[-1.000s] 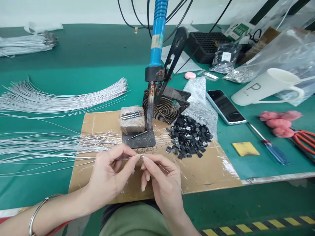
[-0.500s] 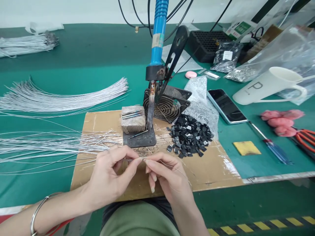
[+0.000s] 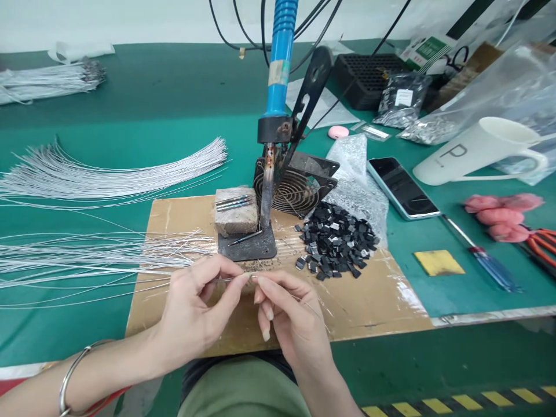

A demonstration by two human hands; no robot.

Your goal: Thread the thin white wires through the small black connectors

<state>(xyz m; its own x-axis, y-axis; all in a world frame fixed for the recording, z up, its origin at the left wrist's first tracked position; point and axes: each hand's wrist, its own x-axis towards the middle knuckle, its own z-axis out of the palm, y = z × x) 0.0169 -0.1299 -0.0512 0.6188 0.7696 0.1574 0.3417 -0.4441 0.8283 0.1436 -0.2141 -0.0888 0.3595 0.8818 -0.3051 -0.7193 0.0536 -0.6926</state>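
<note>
In front of my lap my left hand point(image 3: 195, 315) is closed in a pinch on a thin wire point(image 3: 223, 280). My right hand point(image 3: 297, 321) pinches too, its thumb and forefinger almost touching the left fingertips. Fine strands point(image 3: 325, 307) trail from it toward the lower right. The fingers cover most of what lies at the meeting point. Just beyond the hands, a soldering iron point(image 3: 266, 185) points down at a dark metal plate point(image 3: 256, 250). A pile of small black connector pieces point(image 3: 339, 237) lies right of it.
Loose wires point(image 3: 174, 252) spread over the cardboard point(image 3: 373, 307) on the left, with a larger wire bundle point(image 3: 130, 176) behind. A small fan point(image 3: 289, 191) stands behind the iron. A phone point(image 3: 403, 188), mug point(image 3: 473, 153), yellow sponge point(image 3: 438, 263) and screwdriver point(image 3: 490, 266) lie on the right.
My right hand has shifted slightly left, closer to my left fingertips, and the trailing strands moved with it. My left hand has barely moved and keeps its pinch.
</note>
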